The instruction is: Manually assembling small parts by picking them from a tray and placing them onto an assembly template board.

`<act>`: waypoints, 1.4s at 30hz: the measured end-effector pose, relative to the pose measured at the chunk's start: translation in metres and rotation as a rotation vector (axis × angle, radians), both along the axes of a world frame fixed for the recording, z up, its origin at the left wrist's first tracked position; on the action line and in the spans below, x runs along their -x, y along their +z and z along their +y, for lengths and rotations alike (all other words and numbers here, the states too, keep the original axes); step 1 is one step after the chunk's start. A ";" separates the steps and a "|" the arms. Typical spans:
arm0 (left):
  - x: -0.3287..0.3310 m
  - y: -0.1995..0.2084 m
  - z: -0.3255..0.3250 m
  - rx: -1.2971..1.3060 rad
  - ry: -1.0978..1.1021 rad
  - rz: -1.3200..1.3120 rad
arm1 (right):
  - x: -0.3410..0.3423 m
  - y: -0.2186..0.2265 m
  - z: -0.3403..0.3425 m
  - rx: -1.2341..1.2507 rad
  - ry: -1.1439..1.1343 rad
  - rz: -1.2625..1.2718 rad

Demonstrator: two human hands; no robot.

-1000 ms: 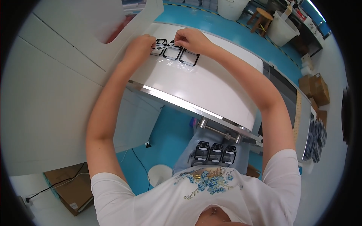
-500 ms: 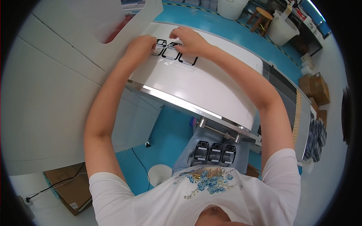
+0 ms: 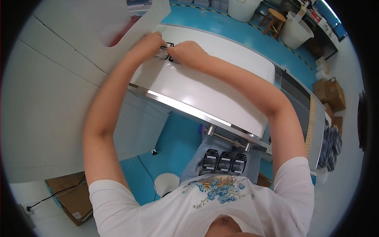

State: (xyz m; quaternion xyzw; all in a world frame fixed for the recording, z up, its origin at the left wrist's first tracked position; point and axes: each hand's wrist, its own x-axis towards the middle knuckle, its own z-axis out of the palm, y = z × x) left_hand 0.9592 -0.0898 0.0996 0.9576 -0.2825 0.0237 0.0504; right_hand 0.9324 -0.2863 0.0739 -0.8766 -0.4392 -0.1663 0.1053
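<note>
Both of my hands are at the far left end of a white rounded machine top (image 3: 221, 89). Black-framed clear film pieces (image 3: 174, 60) lie there, partly hidden under my fingers. My left hand (image 3: 151, 46) pinches the film near its left end, fingertips closed. Right beside it my right hand (image 3: 189, 54) is closed too, its thumb and finger on the film's edge. The two sets of fingertips nearly meet. More black-framed film pieces (image 3: 225, 161) lie in a row at my lap.
A white cabinet (image 3: 51, 106) rises close on my left. A metal bar (image 3: 185, 107) edges the machine's near side, with rollers (image 3: 211, 129) below. On the right are a wooden ruler strip (image 3: 311, 126) and a stack of dark film sheets (image 3: 331, 144). A stool (image 3: 276, 14) stands beyond.
My right hand has come down and left, its raised fingers closing onto the film and covering the right-hand piece. My left hand has shifted slightly left and up.
</note>
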 end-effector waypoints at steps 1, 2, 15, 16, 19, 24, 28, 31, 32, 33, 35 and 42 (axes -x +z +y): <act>-0.003 -0.001 0.005 -0.060 -0.030 0.004 | 0.004 0.001 0.003 0.000 0.006 0.001; -0.007 -0.002 0.008 -0.061 -0.022 0.007 | 0.008 0.003 0.005 0.039 -0.013 0.012; 0.001 0.019 -0.014 0.039 0.204 0.220 | -0.016 -0.011 -0.050 -0.279 0.327 0.272; 0.000 0.016 -0.013 0.040 0.230 0.179 | -0.016 -0.012 -0.051 -0.349 0.361 0.316; -0.009 0.020 -0.024 -0.264 0.001 0.058 | -0.020 -0.010 -0.051 -0.334 0.322 0.360; -0.005 0.012 -0.028 -0.262 -0.193 -0.139 | -0.006 -0.002 -0.053 -0.294 0.250 0.383; -0.007 0.010 -0.024 -0.188 -0.134 -0.058 | 0.002 0.005 -0.072 -0.262 0.307 0.445; -0.003 0.011 -0.030 -0.263 -0.171 -0.114 | 0.008 0.005 -0.087 -0.277 0.295 0.593; -0.003 0.013 -0.030 -0.270 -0.181 -0.118 | 0.009 0.006 -0.089 -0.323 0.295 0.648; -0.003 0.014 -0.031 -0.279 -0.195 -0.120 | 0.011 0.008 -0.090 -0.324 0.289 0.647; -0.002 0.015 -0.034 -0.288 -0.187 -0.115 | 0.015 0.013 -0.092 -0.312 0.245 0.715; 0.000 0.026 -0.044 -0.360 -0.157 -0.134 | 0.035 0.018 -0.108 -0.340 0.282 0.929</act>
